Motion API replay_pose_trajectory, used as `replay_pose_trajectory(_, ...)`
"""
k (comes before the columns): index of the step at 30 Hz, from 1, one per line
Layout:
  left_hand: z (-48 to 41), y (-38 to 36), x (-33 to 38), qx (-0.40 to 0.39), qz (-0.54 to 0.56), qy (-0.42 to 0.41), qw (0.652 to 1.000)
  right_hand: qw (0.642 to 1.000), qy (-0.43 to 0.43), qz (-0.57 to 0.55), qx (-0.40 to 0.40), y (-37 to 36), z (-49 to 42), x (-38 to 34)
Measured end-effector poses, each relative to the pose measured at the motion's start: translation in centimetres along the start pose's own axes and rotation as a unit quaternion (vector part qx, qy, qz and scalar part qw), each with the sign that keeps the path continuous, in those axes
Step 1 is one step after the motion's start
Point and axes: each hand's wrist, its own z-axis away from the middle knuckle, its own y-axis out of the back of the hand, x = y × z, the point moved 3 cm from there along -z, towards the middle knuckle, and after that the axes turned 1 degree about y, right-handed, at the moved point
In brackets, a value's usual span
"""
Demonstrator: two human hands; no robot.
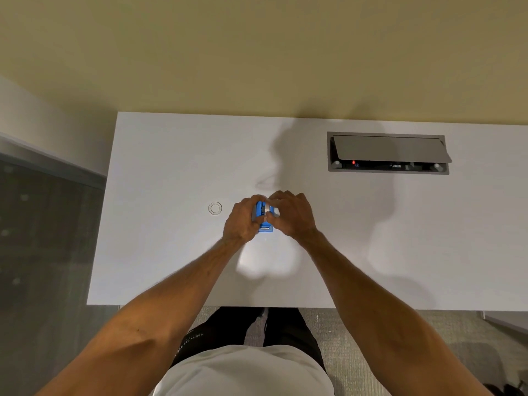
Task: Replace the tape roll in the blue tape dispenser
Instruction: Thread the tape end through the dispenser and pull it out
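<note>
The left hand (241, 221) is wrapped around the blue tape dispenser (265, 217), steadied over the white table (171, 167) so the right hand (291, 214), fingers pinched at its grey centre, can likely work the roll; a clear tape roll (215, 208) is set just left

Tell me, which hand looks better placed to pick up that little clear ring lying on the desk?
Left, probably. The ring lies on the white desk just beyond the left hand, which grips the blue tape dispenser. The right hand sits on the dispenser's far side and would have to cross over.
</note>
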Motion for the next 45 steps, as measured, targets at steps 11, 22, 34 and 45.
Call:
replay_pose_trajectory(11,0.0,-0.2,0.3,0.025,-0.008,-0.004,1.0,0.999,0.015,0.035,-0.007,-0.3,-0.8,-0.2)
replay_pose_trajectory(22,-0.1,-0.5,-0.2,0.027,-0.004,-0.003,1.0,0.998,-0.007,0.063,0.019,-0.8,-1.3,0.6)
replay_pose_trajectory(34,-0.2,-0.1,-0.2,0.014,-0.038,-0.024,0.999,0.997,0.011,0.066,0.049,-0.9,-0.4,0.2)
replay_pose_trajectory(45,-0.1,-0.3,0.5,0.026,-0.01,-0.008,1.0,0.994,0.001,0.105,-0.012,-0.7,-0.7,0.0)
